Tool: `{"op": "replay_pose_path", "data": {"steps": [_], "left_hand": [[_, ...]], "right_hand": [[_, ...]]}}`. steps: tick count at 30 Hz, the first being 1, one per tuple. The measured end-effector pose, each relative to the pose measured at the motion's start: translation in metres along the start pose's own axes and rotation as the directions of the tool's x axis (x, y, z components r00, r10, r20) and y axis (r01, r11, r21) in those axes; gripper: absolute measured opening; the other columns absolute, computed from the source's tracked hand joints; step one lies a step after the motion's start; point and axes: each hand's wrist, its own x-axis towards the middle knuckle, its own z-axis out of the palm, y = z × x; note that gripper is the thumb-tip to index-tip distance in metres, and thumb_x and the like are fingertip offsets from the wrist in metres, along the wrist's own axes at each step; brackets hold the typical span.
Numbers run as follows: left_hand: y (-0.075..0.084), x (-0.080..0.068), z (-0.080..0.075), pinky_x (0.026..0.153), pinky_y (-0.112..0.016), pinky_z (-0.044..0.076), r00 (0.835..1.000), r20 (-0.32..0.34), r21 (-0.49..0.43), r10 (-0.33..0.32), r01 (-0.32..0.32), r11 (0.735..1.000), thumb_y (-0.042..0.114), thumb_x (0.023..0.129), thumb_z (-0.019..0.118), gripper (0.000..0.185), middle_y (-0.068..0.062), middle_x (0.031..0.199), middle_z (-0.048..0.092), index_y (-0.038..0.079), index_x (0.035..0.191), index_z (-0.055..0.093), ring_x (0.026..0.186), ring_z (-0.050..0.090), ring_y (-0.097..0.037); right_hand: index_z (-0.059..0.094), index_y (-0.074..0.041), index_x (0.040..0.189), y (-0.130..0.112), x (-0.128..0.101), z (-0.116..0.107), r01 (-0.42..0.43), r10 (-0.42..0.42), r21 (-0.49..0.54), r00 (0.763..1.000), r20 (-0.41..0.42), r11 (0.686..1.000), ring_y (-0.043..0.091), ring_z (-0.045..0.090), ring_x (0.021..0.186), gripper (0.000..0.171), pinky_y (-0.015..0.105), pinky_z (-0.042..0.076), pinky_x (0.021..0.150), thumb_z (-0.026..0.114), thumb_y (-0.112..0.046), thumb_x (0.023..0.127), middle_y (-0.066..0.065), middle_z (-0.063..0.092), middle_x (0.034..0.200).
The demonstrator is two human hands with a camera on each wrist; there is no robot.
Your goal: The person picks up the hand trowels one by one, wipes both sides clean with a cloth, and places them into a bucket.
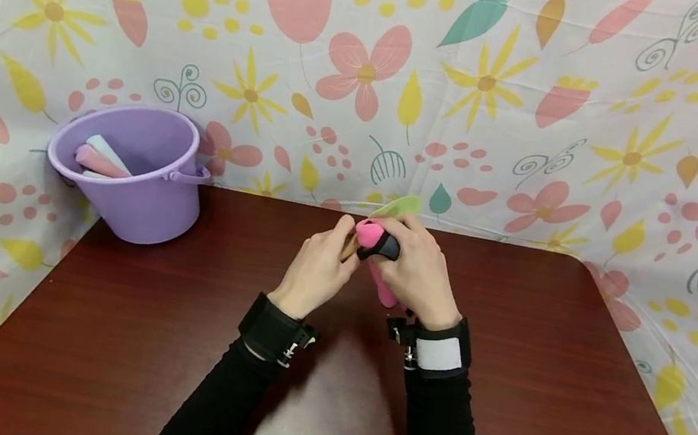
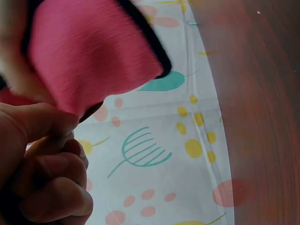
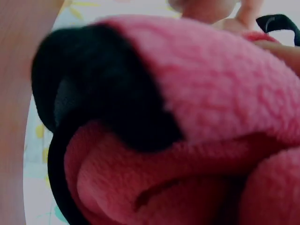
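Observation:
A pink fleece cloth (image 1: 368, 234) with black edging is held up between both hands above the far part of the table. My left hand (image 1: 319, 265) pinches the cloth's edge between thumb and fingers; the left wrist view shows the pink fabric (image 2: 93, 56) hanging over the fingertips. On the other side, my right hand (image 1: 415, 266) grips the cloth. Up close in the right wrist view, the fabric (image 3: 225, 79) is folded over itself, with a wide black band (image 3: 108, 84). A light green piece (image 1: 401, 206) shows behind the hands, its kind unclear.
A purple bucket (image 1: 149, 211) stands at the table's back left corner, with pink, white and light blue rolled pieces (image 1: 104, 159) inside. The brown table (image 1: 162, 340) meets a floral curtain (image 1: 349, 133) at the back and sides.

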Motion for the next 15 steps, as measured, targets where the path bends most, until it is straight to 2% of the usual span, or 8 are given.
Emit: {"op": "replay_pose_path", "data": {"steps": [4, 8, 11, 15], "left_hand": [[0.001, 0.000, 0.004, 0.052, -0.029, 0.035, 0.999, 0.024, 0.022, 0.029, -0.030, 0.999, 0.005, 0.089, 0.065, 0.025, 0.003, 0.067, 0.030, 0.011, 0.097, 0.042, 0.056, 0.041, -0.016], [0.003, 0.000, 0.005, 0.051, -0.028, 0.036, 0.997, 0.034, 0.033, 0.071, -0.072, 0.997, 0.006, 0.090, 0.063, 0.020, 0.005, 0.065, 0.031, 0.011, 0.092, 0.043, 0.054, 0.043, -0.013], [0.004, 0.001, 0.006, 0.052, -0.027, 0.037, 0.995, 0.036, 0.041, 0.096, -0.098, 0.994, 0.008, 0.091, 0.063, 0.019, 0.005, 0.065, 0.030, 0.011, 0.090, 0.044, 0.054, 0.043, -0.012], [0.004, 0.001, 0.005, 0.050, -0.026, 0.036, 0.995, 0.024, 0.035, 0.101, -0.102, 0.994, 0.010, 0.091, 0.064, 0.019, 0.005, 0.063, 0.029, 0.011, 0.089, 0.045, 0.053, 0.040, -0.012]], "right_hand": [[0.071, -0.012, 0.107, 0.001, 0.000, -0.003, -0.013, 0.018, 0.065, 0.997, -0.077, 0.998, 0.025, 0.060, 0.092, 0.030, 0.046, 0.050, 0.074, 0.075, -0.005, 0.078, 0.006, 0.060, 0.105], [0.070, -0.007, 0.106, 0.006, 0.000, -0.007, -0.068, 0.083, 0.102, 0.985, -0.153, 0.992, 0.030, 0.059, 0.091, 0.030, 0.048, 0.047, 0.077, 0.074, -0.002, 0.077, 0.011, 0.059, 0.102], [0.069, -0.005, 0.105, 0.012, -0.001, -0.010, -0.121, 0.143, 0.113, 0.967, -0.210, 0.986, 0.032, 0.057, 0.086, 0.031, 0.048, 0.045, 0.076, 0.073, 0.001, 0.075, 0.013, 0.058, 0.097], [0.069, -0.004, 0.103, 0.022, 0.000, -0.013, -0.164, 0.196, 0.132, 0.935, -0.297, 0.978, 0.032, 0.056, 0.090, 0.029, 0.048, 0.044, 0.080, 0.074, 0.000, 0.075, 0.014, 0.059, 0.098]]}}
